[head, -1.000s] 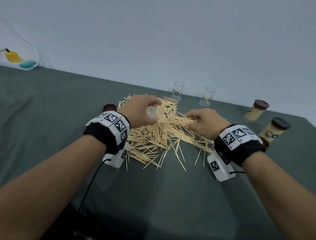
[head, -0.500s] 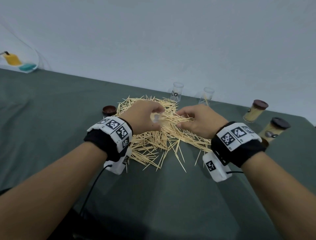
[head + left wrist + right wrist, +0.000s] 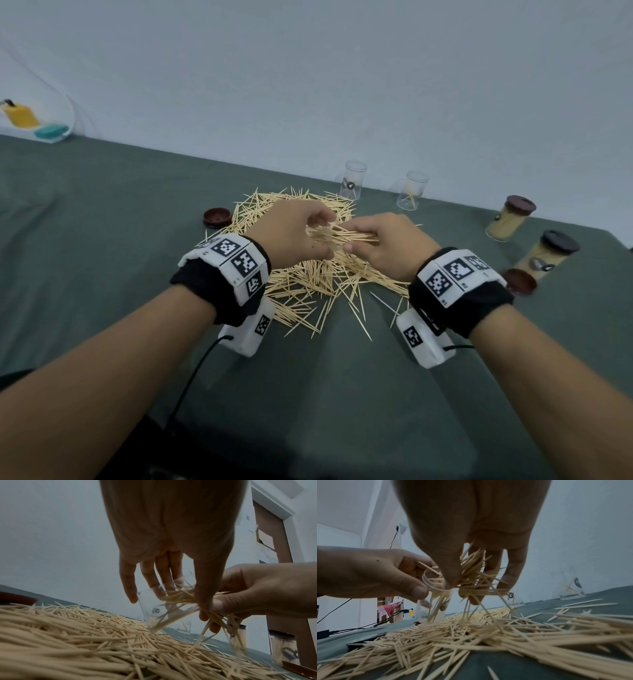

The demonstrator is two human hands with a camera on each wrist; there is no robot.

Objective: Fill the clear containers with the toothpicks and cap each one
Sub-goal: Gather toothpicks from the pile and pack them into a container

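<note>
A wide pile of toothpicks [image 3: 308, 277] covers the green cloth. Just above it my left hand [image 3: 301, 233] grips a small clear container [image 3: 159, 607] [image 3: 433, 601], tilted with its mouth toward the right hand. My right hand [image 3: 373, 240] pinches a bunch of toothpicks [image 3: 471, 577] [image 3: 342, 234] at that mouth; some reach inside the container, a few hang loose below. In the head view the container is hidden by my fingers. Two more clear containers [image 3: 354, 180] [image 3: 412, 190] stand open behind the pile.
Two filled containers with brown caps [image 3: 510, 219] [image 3: 548, 255] stand at the right. A loose brown cap [image 3: 216, 216] lies left of the pile, another [image 3: 519, 281] by my right wrist. A wall rises close behind the table edge.
My right hand has lifted a bunch of toothpicks off the pile and brought it left to the container. My left hand has stayed above the pile with the container.
</note>
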